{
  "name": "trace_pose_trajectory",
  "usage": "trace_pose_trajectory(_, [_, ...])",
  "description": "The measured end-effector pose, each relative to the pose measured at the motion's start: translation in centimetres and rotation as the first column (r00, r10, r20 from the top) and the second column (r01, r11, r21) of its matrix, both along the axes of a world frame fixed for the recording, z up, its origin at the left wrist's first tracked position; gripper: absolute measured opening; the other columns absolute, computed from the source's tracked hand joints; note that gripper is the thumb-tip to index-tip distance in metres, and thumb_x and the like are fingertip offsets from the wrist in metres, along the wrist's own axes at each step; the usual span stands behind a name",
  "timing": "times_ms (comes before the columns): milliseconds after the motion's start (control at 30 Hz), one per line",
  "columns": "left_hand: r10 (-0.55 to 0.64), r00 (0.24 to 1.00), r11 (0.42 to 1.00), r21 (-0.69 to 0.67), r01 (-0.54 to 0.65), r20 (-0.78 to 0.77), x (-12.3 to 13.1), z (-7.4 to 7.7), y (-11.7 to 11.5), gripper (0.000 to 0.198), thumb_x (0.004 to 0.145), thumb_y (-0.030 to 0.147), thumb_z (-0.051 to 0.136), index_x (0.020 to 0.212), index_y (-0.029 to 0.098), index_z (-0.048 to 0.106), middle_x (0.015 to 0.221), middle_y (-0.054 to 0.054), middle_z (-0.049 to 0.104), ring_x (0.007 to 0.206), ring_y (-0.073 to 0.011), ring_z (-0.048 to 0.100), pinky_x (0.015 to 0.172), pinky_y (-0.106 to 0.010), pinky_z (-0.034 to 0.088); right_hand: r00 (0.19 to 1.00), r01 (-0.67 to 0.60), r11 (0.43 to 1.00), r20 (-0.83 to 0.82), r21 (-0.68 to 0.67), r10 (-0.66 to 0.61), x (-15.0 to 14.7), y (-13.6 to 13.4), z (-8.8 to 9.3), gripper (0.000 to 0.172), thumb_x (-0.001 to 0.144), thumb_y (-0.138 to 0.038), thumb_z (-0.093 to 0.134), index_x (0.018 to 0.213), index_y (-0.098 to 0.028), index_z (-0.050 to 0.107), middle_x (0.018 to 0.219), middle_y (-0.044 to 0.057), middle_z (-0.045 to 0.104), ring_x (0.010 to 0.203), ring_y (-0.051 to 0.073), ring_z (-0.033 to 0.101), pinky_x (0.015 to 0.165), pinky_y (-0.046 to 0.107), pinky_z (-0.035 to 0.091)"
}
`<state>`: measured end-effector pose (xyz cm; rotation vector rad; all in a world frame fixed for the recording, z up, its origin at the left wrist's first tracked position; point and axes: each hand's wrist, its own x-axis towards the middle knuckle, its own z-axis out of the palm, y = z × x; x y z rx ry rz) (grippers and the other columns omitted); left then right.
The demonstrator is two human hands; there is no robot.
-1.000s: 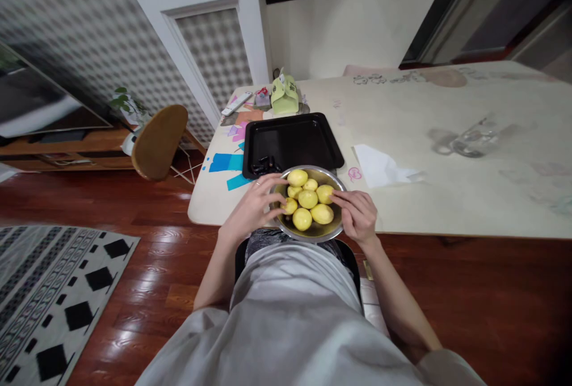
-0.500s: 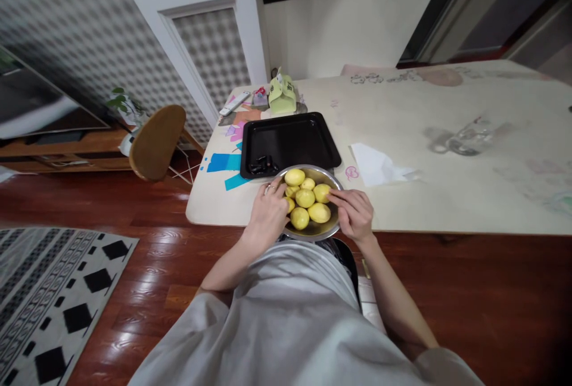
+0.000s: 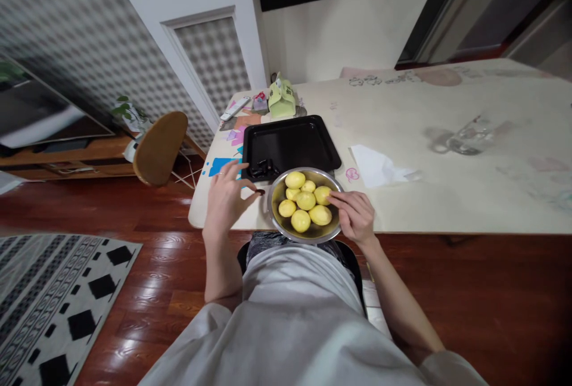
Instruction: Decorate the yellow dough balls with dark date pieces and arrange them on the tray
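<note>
A steel bowl point(image 3: 270, 210) of yellow lemons point(image 3: 305, 200) stands at the table's front edge. My left hand point(image 3: 226, 198) is to its left, off the bowl, with thumb and index finger pinched on a small dark piece point(image 3: 260, 192); the other fingers are spread. At the bowl's right side is my right hand point(image 3: 356, 213), its fingers bunched together over the rim. Their tips touch the rightmost lemon point(image 3: 322, 195); anything between them is hidden. Behind the bowl lies a black tray point(image 3: 295, 136) with several small black objects point(image 3: 263, 167) in its near left corner.
On the table point(image 3: 429, 207), a crumpled white paper sheet point(image 3: 378, 165) lies right of the tray, with a clear glass vessel point(image 3: 467, 139) farther right. A green tissue pack point(image 3: 282, 99) and a white remote point(image 3: 235, 108) lie at the back left. A wooden chair point(image 3: 159, 148) stands left.
My left hand has left the lemons and moved left, out of the bowl, with the small dark piece at its fingertips. My right hand has stayed at the rightmost lemon.
</note>
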<state>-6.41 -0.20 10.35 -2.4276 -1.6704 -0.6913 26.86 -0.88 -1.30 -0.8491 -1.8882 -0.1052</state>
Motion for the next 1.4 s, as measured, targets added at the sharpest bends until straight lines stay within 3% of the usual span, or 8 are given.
trace_pose_trajectory(167, [0.198, 0.961, 0.971, 0.092, -0.219, 0.194, -1.7, -2.5, 4.1, 0.011, 0.086, 0.029, 0.082, 0.080, 0.023, 0.075, 0.136, -0.010, 0.068, 0.142, -0.0407, 0.048, 0.116, -0.063, 0.043, 1.000, 0.009, 1.000, 0.005, 0.023, -0.009, 0.0, 0.0, 0.2, 0.035, 0.099, -0.016, 0.047, 0.116, -0.021, 0.078, 0.113, 0.011, 0.081, 0.096, 0.024, 0.075, 0.086, 0.043, 0.054])
trace_pose_trajectory(400, [0.252, 0.916, 0.962, 0.023, -0.272, 0.314, -1.0, -7.4, 7.7, 0.004, 0.088, 0.025, 0.077, 0.090, 0.021, 0.076, 0.134, -0.012, 0.067, 0.134, -0.0378, 0.057, 0.113, -0.059, 0.047, 0.997, 0.002, 1.000, -0.073, 0.000, -0.002, 0.1, -0.2, 0.6, 0.032, 0.100, -0.015, 0.050, 0.115, -0.022, 0.077, 0.111, 0.010, 0.081, 0.099, 0.025, 0.075, 0.085, 0.043, 0.058])
trace_pose_trajectory(533, [0.247, 0.901, 0.965, -0.004, -0.263, 0.356, -1.1, -8.4, 8.0, 0.018, 0.091, 0.022, 0.072, 0.109, 0.018, 0.075, 0.133, -0.016, 0.067, 0.129, -0.0364, 0.062, 0.112, -0.055, 0.049, 0.962, 0.118, 0.974, -0.222, -0.194, -0.161, 0.6, -0.4, 1.2, 0.024, 0.101, -0.025, 0.054, 0.110, -0.024, 0.077, 0.111, 0.011, 0.079, 0.105, 0.027, 0.074, 0.090, 0.046, 0.060])
trace_pose_trajectory(767, [0.131, 0.921, 0.990, -0.104, -0.099, 0.366, -0.1, -9.4, 8.9, 0.038, 0.093, 0.020, 0.069, 0.131, 0.017, 0.066, 0.148, -0.018, 0.060, 0.140, -0.0333, 0.058, 0.118, -0.051, 0.047, 0.954, 0.215, 0.767, -0.039, -0.605, -0.297, 0.4, -0.6, 0.5, 0.044, 0.093, -0.045, 0.061, 0.131, -0.023, 0.066, 0.095, 0.007, 0.081, 0.071, 0.025, 0.075, 0.065, 0.037, 0.061])
trace_pose_trajectory(933, [0.008, 0.978, 0.978, -0.206, 0.036, 0.208, 2.2, -8.6, 9.9, 0.049, 0.101, 0.037, 0.065, 0.147, 0.022, 0.059, 0.165, -0.016, 0.047, 0.157, -0.0326, 0.038, 0.124, -0.054, 0.038, 0.954, 0.144, 0.737, -0.107, -0.660, -0.282, 0.3, 0.2, -0.6, 0.032, 0.089, -0.044, 0.053, 0.103, -0.021, 0.071, 0.086, 0.007, 0.081, 0.077, 0.028, 0.075, 0.068, 0.038, 0.061])
trace_pose_trajectory(1067, [0.000, 0.999, 0.960, -0.281, 0.011, 0.039, 3.8, -7.5, 11.3, 0.048, 0.102, 0.051, 0.062, 0.143, 0.026, 0.064, 0.165, -0.013, 0.048, 0.159, -0.0336, 0.033, 0.124, -0.058, 0.033, 0.952, 0.096, 0.702, -0.141, -0.706, -0.273, 0.6, 1.4, -0.1, 0.030, 0.085, -0.043, 0.053, 0.091, -0.021, 0.071, 0.078, 0.006, 0.078, 0.072, 0.026, 0.072, 0.069, 0.038, 0.059])
trace_pose_trajectory(1300, [0.086, 0.994, 0.930, -0.362, -0.057, 0.064, 4.3, -7.5, 12.3, 0.034, 0.099, 0.044, 0.064, 0.127, 0.029, 0.077, 0.148, -0.008, 0.065, 0.138, -0.0329, 0.057, 0.113, -0.051, 0.048, 0.940, 0.132, 0.722, -0.146, -0.679, -0.309, 2.4, 6.4, 3.8, 0.036, 0.081, -0.046, 0.058, 0.097, -0.018, 0.074, 0.078, 0.007, 0.078, 0.068, 0.026, 0.070, 0.064, 0.034, 0.053])
trace_pose_trajectory(1400, [0.094, 0.992, 0.936, -0.346, -0.058, 0.089, 4.3, -7.8, 12.0, 0.031, 0.099, 0.039, 0.062, 0.123, 0.029, 0.078, 0.144, -0.008, 0.067, 0.134, -0.0324, 0.059, 0.112, -0.049, 0.048, 0.911, 0.301, 0.735, -0.044, -0.608, -0.410, 2.7, 9.4, 6.2, 0.037, 0.078, -0.042, 0.056, 0.098, -0.017, 0.075, 0.074, 0.007, 0.076, 0.067, 0.025, 0.067, 0.064, 0.034, 0.050])
